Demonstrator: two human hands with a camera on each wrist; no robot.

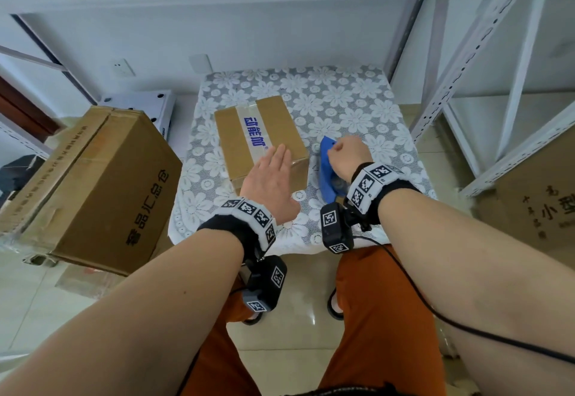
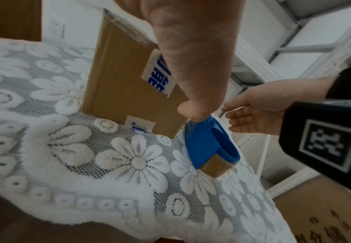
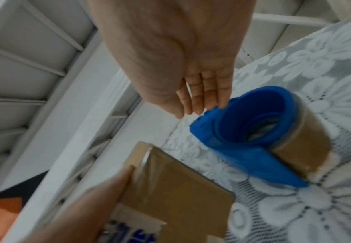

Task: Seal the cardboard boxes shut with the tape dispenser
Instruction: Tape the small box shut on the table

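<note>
The left hand (image 1: 270, 178) lies flat with straight fingers on the near top edge of the small cardboard box (image 1: 259, 137), which stands closed and taped on the lace tablecloth (image 1: 351, 106). Just beside it, the right hand (image 1: 347, 156) hangs with loose, extended fingers, fingertips at the blue tape dispenser (image 1: 329, 168) resting on the cloth. A larger cardboard box (image 1: 102, 184) sits to the left.

— Room on the white floral lace tablecloth (image 1: 357, 106)?
— Open behind and right of the small taped brown cardboard box (image 1: 259, 139). Blocked just beside it by the blue plastic tape dispenser (image 1: 328, 168).
— Left side?
— Crowded by the large tilted brown carton (image 1: 102, 184).
</note>
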